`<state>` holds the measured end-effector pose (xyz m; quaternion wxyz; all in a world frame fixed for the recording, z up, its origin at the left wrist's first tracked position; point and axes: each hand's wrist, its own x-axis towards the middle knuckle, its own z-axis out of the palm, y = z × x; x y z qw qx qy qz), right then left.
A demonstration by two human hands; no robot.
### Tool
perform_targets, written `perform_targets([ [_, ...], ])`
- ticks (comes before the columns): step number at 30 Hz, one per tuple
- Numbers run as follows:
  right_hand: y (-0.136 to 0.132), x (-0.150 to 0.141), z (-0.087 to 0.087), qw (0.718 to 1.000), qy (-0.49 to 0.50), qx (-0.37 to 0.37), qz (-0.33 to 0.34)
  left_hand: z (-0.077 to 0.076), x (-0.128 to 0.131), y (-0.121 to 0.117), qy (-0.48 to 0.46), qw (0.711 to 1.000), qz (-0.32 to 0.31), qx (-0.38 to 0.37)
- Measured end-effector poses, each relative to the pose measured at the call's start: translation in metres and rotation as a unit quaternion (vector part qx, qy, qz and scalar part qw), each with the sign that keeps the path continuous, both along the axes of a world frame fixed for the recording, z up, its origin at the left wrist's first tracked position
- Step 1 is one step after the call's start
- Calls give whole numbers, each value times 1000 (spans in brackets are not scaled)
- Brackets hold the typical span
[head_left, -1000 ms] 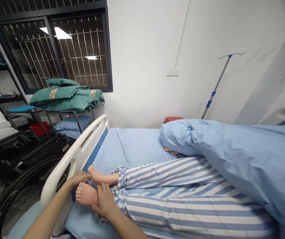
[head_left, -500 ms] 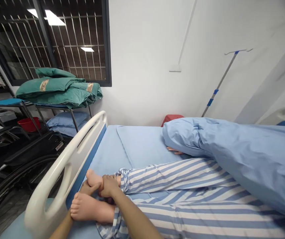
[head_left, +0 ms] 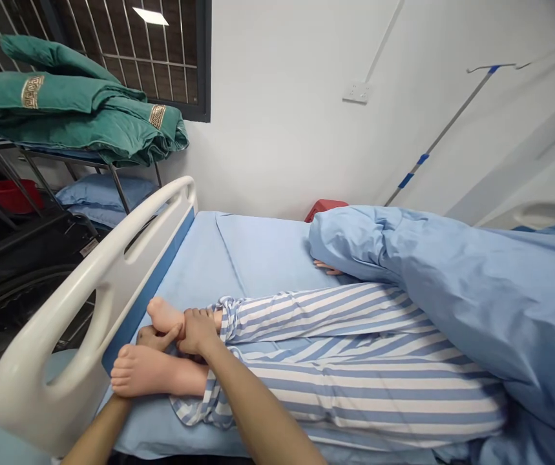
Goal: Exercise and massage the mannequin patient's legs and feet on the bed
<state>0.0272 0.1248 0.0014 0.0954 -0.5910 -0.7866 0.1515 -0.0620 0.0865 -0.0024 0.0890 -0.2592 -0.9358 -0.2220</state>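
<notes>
A care manikin in blue-and-white striped trousers (head_left: 316, 387) lies on the bed, its smooth bare feet toward the footboard. My right hand (head_left: 200, 330) is wrapped round the ankle of the far foot (head_left: 165, 315), just below the trouser cuff (head_left: 229, 320). Reaching behind the near foot (head_left: 144, 372), my left hand (head_left: 157, 338) grips the far foot from beneath, around the heel; its fingers are partly hidden. The near foot rests across my left wrist area in view, toes pointing up and left. Whether they touch I cannot tell.
A white footboard (head_left: 107, 303) borders the bed's left end. A blue quilt (head_left: 442, 271) is folded back over the manikin's upper legs, with a manikin hand (head_left: 326, 267) poking out. Beyond stand an IV pole (head_left: 444, 132), a red container (head_left: 324, 208), green bedding (head_left: 73, 116) and a wheelchair (head_left: 25, 284).
My view has tilted down and shifted, so the bed sits higher and farther left. Both hands keep their hold on the far foot and ankle, with no clear movement against the bed.
</notes>
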Motion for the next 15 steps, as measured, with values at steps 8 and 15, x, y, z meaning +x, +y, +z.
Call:
perform_targets([
  [8, -1, 0, 4, 1000, -6, -2, -1, 34, 12, -10, -36, 999, -3, 33],
  [15, -2, 1, 0, 1000, -17, 16, 2, 33, 11, -3, -78, 996, 35, 37],
])
